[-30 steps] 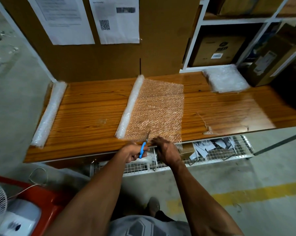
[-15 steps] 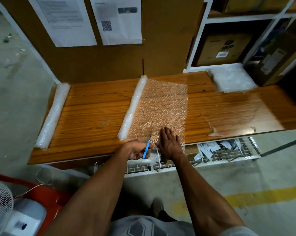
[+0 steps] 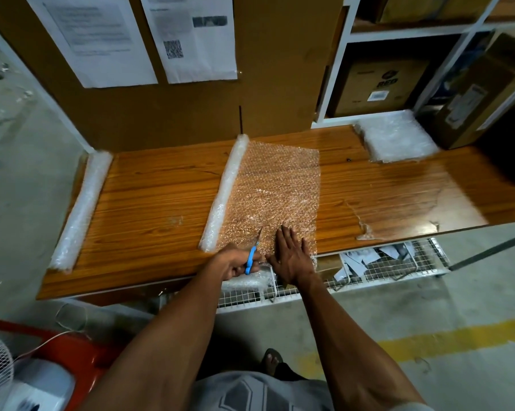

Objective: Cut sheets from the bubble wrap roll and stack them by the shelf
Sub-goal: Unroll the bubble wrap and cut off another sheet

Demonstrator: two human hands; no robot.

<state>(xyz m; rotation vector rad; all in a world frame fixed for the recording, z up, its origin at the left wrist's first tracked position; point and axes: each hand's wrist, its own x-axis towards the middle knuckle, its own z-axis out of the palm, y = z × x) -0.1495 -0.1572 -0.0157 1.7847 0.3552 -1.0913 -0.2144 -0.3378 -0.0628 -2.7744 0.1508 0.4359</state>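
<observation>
Bubble wrap roll (image 3: 225, 194) lies across the wooden table (image 3: 161, 203), its unrolled sheet (image 3: 277, 191) spread flat toward 3 o'clock of it; cut appears just begun at the near edge. Left hand (image 3: 234, 264) has its fingers curled round the blue-handled scissors (image 3: 252, 256), blades pointing toward 12 along the sheet, close beside the roll; right hand (image 3: 293, 256) lies flat, fingers straight, pressing the sheet down just at 3 o'clock of the blades.

Judgement: keep the pressing hand beside the cut line, not ahead of it; hold the film taut so the blades slide rather than chew; steer parallel to the roll for a square sheet.

Stack of cut sheets (image 3: 395, 137) sits at 1 o'clock, by the white shelf (image 3: 339, 69); second roll (image 3: 81, 209) at 9 o'clock on the table's end; clear film scrap (image 3: 366, 229) at 3 o'clock near the front edge; wire basket (image 3: 383, 268) below. Path from sheet to stack looks open across the tabletop.
</observation>
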